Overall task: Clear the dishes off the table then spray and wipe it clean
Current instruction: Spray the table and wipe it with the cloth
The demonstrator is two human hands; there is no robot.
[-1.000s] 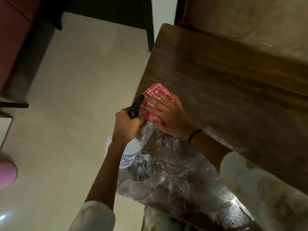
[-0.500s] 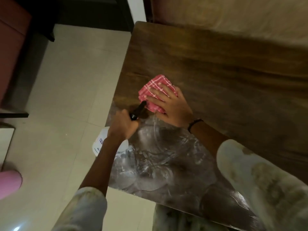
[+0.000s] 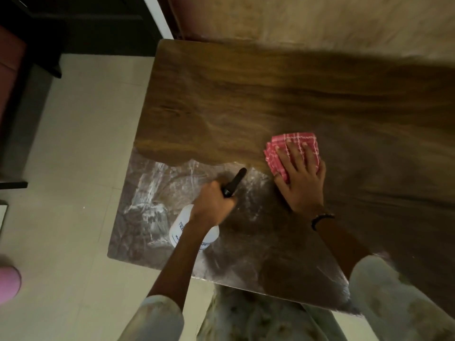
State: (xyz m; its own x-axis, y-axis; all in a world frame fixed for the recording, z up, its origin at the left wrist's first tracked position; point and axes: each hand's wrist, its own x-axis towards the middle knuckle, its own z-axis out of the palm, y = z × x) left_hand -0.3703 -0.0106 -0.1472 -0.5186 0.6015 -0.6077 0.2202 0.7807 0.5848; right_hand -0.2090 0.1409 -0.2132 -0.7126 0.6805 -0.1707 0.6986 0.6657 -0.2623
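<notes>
Floor (image 3: 73,148) of pale square tiles, dimly lit. Mottled beige wall (image 3: 320,18) beyond. White door frame (image 3: 157,16) at top; dark furniture (image 3: 49,33) at upper left. Pink object (image 3: 8,284) at lower left edge.

Brown bench (image 3: 270,94) with darker wood-grain streaks, sheened grey-white with smeary streaks along the near left part. Red-pink cloth (image 3: 275,153) crossed by a white check. White spray bottle (image 3: 179,232) with dark blue print and a black nozzle. Black band (image 3: 321,219) at the wrist. Pale, faintly mottled sleeves (image 3: 394,299). Cream tiled floor (image 3: 81,168). Pink shape (image 3: 8,284) at the far left edge. Beige, blotchy wall (image 3: 320,20).
</notes>
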